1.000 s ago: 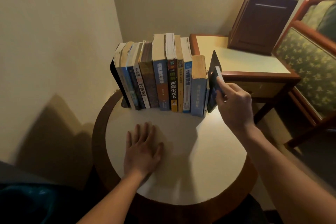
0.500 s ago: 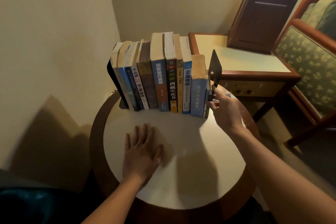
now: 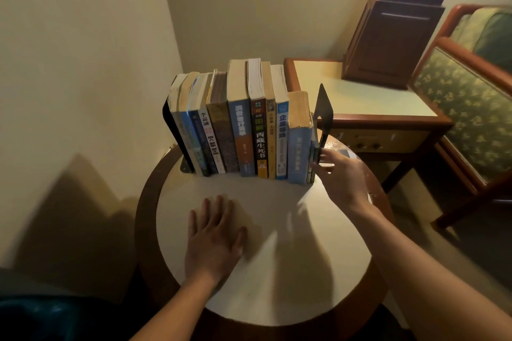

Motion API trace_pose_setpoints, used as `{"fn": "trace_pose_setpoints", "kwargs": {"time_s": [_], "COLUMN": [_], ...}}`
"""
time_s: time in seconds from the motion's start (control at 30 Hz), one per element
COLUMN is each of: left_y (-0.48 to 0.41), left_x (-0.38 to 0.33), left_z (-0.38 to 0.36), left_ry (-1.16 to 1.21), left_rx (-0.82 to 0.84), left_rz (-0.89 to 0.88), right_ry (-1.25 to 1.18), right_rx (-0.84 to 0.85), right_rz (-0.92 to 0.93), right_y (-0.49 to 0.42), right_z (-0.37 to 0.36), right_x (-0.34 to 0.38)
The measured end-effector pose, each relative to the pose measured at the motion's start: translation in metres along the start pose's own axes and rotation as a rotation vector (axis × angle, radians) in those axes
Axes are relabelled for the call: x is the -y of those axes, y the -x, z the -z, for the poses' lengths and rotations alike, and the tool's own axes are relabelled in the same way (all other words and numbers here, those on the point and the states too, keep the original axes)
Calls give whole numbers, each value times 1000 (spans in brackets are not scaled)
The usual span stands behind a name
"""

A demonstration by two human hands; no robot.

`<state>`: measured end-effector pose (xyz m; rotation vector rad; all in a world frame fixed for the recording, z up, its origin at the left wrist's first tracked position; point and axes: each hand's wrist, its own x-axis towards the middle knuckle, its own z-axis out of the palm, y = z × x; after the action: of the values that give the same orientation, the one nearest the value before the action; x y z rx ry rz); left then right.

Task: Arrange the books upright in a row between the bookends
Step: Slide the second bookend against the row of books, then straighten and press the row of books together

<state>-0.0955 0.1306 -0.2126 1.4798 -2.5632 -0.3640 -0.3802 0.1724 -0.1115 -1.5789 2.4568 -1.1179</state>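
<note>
Near done, I judge | upright paperback books (image 3: 249, 130) in a row, 12 o'clock on round white counter (image 3: 291, 271) | right hand (image 3: 343, 174) fingers pinch right black metal bookend (image 3: 322, 111) low, 1 o'clock | left hand (image 3: 213, 238) flat, empty | remaining: press bookend snug

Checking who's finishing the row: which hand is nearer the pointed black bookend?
Right. The right hand touches the bookend low down; the left hand lies flat on the table before the books.
</note>
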Motion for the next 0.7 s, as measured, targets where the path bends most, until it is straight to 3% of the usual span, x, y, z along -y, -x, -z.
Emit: {"fn": "trace_pose_setpoints", "kwargs": {"time_s": [0.33,0.47,0.7], "left_y": [17,31,54], "left_x": [-6,-17,-38], "left_z": [29,66,137], "left_ry": [201,402,542], "left_rx": [164,-30,-349], "left_rz": [9,96,24], "right_ry": [152,153,153], "right_rx": [118,144,153], "right_rz": [206,284,379], "right_y": [46,54,64], "right_z": [74,107,145], "right_x": [39,67,124]}}
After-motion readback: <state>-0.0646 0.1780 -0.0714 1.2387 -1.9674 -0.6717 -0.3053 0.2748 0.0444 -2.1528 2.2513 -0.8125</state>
